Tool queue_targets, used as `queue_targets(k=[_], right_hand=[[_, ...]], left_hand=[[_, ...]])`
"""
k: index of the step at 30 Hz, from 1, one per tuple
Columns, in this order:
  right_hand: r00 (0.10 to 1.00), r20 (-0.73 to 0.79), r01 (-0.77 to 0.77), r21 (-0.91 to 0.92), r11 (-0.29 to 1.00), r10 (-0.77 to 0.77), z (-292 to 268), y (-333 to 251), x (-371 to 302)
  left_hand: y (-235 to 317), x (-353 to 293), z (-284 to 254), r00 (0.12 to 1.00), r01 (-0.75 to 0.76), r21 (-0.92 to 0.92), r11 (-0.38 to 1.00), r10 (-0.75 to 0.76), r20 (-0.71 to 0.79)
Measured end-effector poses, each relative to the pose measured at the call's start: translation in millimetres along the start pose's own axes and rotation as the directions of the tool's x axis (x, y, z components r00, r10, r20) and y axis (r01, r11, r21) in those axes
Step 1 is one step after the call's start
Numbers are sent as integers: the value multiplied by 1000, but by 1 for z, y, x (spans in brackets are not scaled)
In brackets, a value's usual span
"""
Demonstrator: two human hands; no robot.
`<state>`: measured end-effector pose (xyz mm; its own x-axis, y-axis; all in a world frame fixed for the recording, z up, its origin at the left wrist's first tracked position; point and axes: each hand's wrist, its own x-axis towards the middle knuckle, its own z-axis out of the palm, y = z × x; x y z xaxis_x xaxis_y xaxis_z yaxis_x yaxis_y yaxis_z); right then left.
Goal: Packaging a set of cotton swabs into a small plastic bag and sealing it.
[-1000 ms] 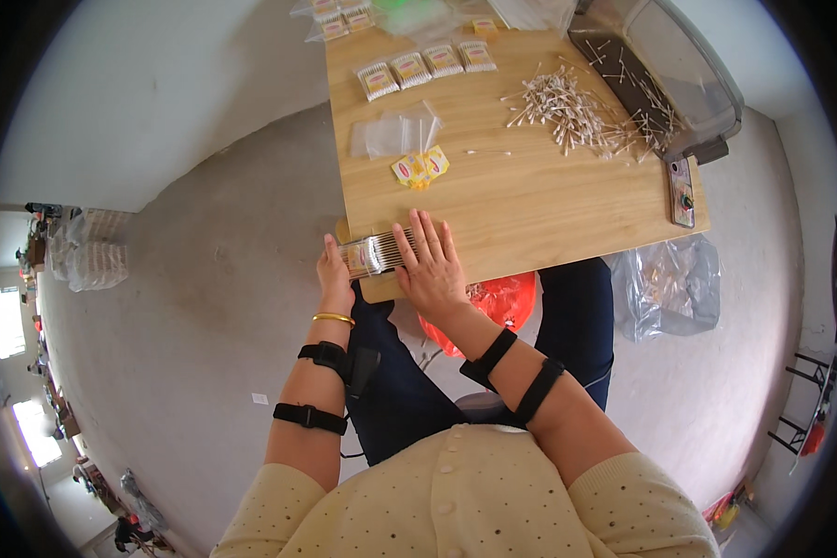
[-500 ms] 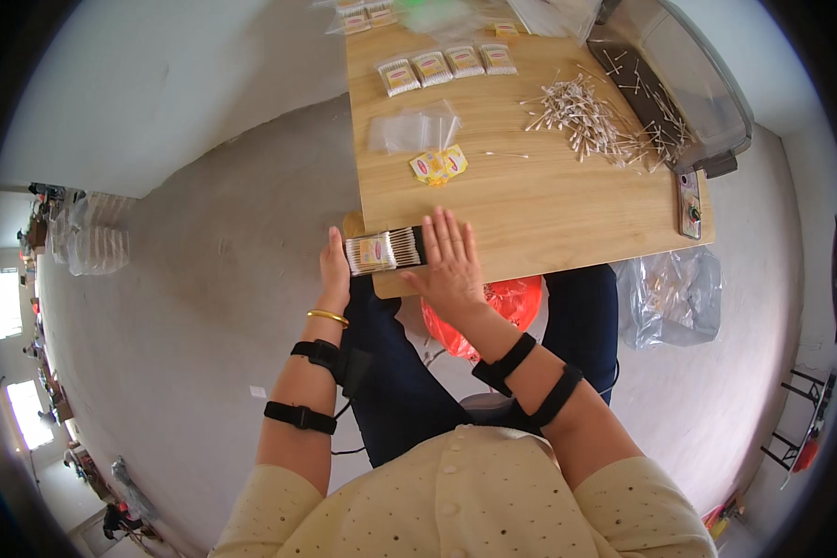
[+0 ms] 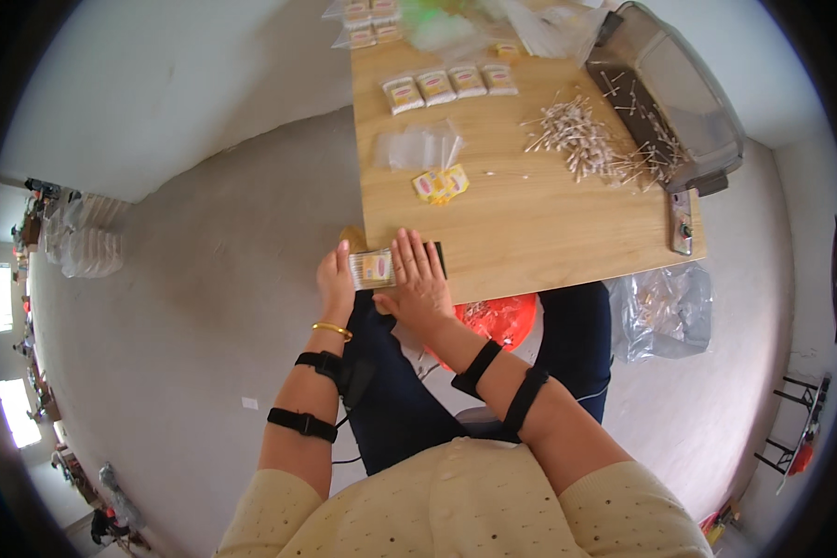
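At the table's near left corner lies a small pack of cotton swabs (image 3: pixel 372 269) with a yellow and white card on top, in a dark shallow tray (image 3: pixel 441 259). My left hand (image 3: pixel 336 284) grips the pack's left end, thumb up along the edge, its other fingers partly hidden. My right hand (image 3: pixel 422 284) lies flat, fingers stretched out together, over the right part of the swabs and tray, covering them. Ahead of my hands are yellow printed cards (image 3: pixel 442 185) and clear plastic bags (image 3: pixel 418 149).
Several filled swab packs (image 3: pixel 434 87) stand in a row farther back. To the right are a heap of loose swabs (image 3: pixel 577 135), a tipped clear bin (image 3: pixel 688 93) and a phone (image 3: pixel 682 223). A red bag (image 3: pixel 504 321) hangs below the table edge, beside a clear bag (image 3: pixel 665 312).
My right hand has slid left from the tray's right end onto the swabs. My left hand stays at the left end of the pack. The whole view has shifted slightly.
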<state>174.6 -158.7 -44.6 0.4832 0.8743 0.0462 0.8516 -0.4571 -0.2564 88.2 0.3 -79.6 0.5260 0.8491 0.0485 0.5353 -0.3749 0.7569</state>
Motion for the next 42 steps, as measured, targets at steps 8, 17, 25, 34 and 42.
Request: queue_targets(k=[8,17,25,34,42], right_hand=[[989,-91,137,211,968,-120,-6,30,2],[823,-363,-383,214,899,437,-68,212,-17],[722,-435,-543,126,830,538,-113,330,-41],[741,-451,-491,140,860,497,-112,360,-7],[842,-343,-360,218,907,417,-91,299,-24]], left_hand=[[-14,2,-35,986,124,182,975,-142,86],[154,-23,19,800,-586,29,810,573,180],[197,-6,129,662,-725,181,665,599,451],[186,-6,151,642,-742,258,618,546,539],[177,-50,136,613,-763,226,605,568,549]])
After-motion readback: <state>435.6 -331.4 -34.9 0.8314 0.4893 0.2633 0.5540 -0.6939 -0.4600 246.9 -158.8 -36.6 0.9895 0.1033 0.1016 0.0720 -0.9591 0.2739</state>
